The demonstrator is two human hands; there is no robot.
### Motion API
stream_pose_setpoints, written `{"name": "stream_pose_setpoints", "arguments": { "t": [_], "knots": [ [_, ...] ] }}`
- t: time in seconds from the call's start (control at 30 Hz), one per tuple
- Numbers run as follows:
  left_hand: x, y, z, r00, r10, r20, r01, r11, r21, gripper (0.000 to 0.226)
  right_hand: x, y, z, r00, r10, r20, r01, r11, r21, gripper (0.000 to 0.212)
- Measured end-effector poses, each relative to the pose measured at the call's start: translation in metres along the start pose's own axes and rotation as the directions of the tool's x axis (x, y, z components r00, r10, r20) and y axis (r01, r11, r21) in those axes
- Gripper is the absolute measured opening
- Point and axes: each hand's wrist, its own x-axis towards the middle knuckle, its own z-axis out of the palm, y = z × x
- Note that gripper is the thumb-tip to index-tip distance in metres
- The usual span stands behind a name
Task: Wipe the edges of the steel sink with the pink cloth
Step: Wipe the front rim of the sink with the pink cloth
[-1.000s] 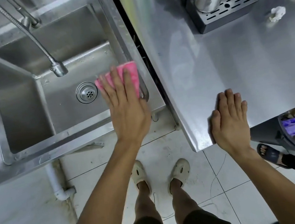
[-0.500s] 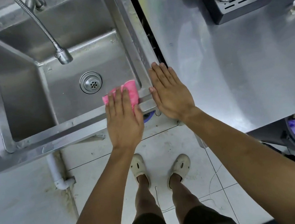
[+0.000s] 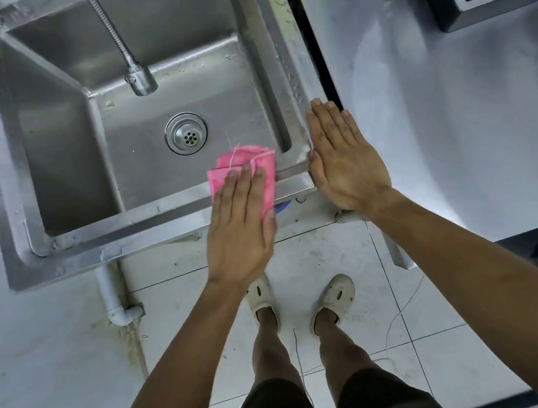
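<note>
The pink cloth (image 3: 242, 169) lies folded over the near front edge of the steel sink (image 3: 131, 219), close to its right front corner, with its far half hanging past the rim over the basin and a loose thread sticking up from it. The left hand (image 3: 240, 221) presses it flat from above, fingers straight and together, not curled around the fabric. That is the main weakness: since the cloth is only pinned under the palm, a sideways stroke along the rim could let it bunch, slide out from under the fingers and drop into the basin toward the drain (image 3: 186, 138). The overhanging part may also miss the rim's inner lip, leaving it unwiped. The right hand (image 3: 343, 155) rests open and flat on the sink's right corner, holding nothing, its fingertips reaching toward the dark gap beside the steel bench (image 3: 454, 108). If the wipe runs rightward, the cloth would meet that hand, and the corner beneath it would stay dirty unless it lifts.
</note>
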Motion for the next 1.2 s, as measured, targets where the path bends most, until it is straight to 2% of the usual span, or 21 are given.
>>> {"name": "stream_pose_setpoints", "arguments": {
  "t": [0.03,0.1,0.17,0.2,0.27,0.33,0.4,0.47,0.63,0.7,0.77,0.87,0.93,1.07,1.2],
  "knots": [
    [-0.004,-0.015,-0.004,1.000,-0.001,0.003,0.001,1.000,0.014,0.061,0.000,-0.001,0.000,1.000,0.010,-0.005,-0.010,1.000,0.004,0.063],
    [0.010,-0.035,-0.007,0.994,-0.110,-0.008,0.111,0.994,0.027,0.062,0.000,-0.008,0.002,0.998,0.048,-0.032,-0.047,0.999,0.010,0.063],
    [0.043,-0.025,-0.004,0.968,-0.248,-0.029,0.248,0.969,0.002,0.061,-0.001,-0.016,0.006,0.994,0.094,-0.059,-0.093,0.995,0.019,0.063],
    [0.055,-0.009,-0.002,0.967,-0.252,-0.025,0.252,0.968,-0.020,0.059,-0.001,-0.019,0.007,0.992,0.108,-0.064,-0.107,0.994,0.026,0.063],
    [0.060,0.022,0.008,0.987,-0.149,-0.067,0.146,0.988,-0.053,0.056,-0.002,-0.019,0.007,0.992,0.109,-0.065,-0.107,0.994,0.030,0.063],
    [0.046,0.023,0.010,0.996,-0.033,-0.082,0.026,0.996,-0.082,0.055,-0.001,-0.015,0.005,0.993,0.104,-0.060,-0.102,0.994,0.027,0.063],
    [0.021,-0.008,0.004,0.995,0.077,-0.071,-0.081,0.994,-0.069,0.055,-0.001,-0.015,0.004,0.993,0.106,-0.051,-0.105,0.994,0.026,0.064],
    [-0.003,-0.057,-0.003,0.991,0.127,-0.034,-0.127,0.992,-0.010,0.057,0.000,-0.018,0.004,0.993,0.108,-0.047,-0.107,0.994,0.028,0.064],
    [-0.064,-0.188,-0.038,1.000,-0.001,0.020,0.000,0.998,0.055,0.060,0.000,-0.037,-0.001,0.977,0.195,-0.090,-0.195,0.981,0.007,0.063],
    [-0.060,-0.194,-0.040,0.994,-0.110,-0.025,0.111,0.993,0.045,0.058,0.003,-0.081,0.001,0.973,0.181,-0.140,-0.166,0.980,0.108,0.057],
    [-0.036,-0.162,-0.031,0.982,-0.160,-0.101,0.163,0.986,0.023,0.055,0.006,-0.136,0.012,0.986,0.111,-0.122,-0.086,0.977,0.196,0.055],
    [-0.002,-0.105,-0.018,0.991,-0.079,-0.107,0.075,0.996,-0.037,0.053,0.008,-0.180,0.031,0.989,0.105,-0.106,-0.088,0.984,0.154,0.054],
    [-0.002,-0.101,-0.016,0.996,-0.012,-0.090,0.006,0.998,-0.068,0.054,0.006,-0.179,0.037,0.984,0.109,-0.141,-0.094,0.990,0.109,0.051],
    [-0.037,-0.158,-0.025,0.993,0.107,-0.053,-0.108,0.994,-0.014,0.055,0.006,-0.172,0.038,0.987,0.059,-0.149,-0.051,0.997,0.053,0.049],
    [-0.073,-0.240,-0.047,0.998,0.030,0.056,-0.032,0.999,0.044,0.058,0.008,-0.176,0.037,0.987,0.069,-0.142,-0.067,0.998,0.019,0.050]
  ]
}}
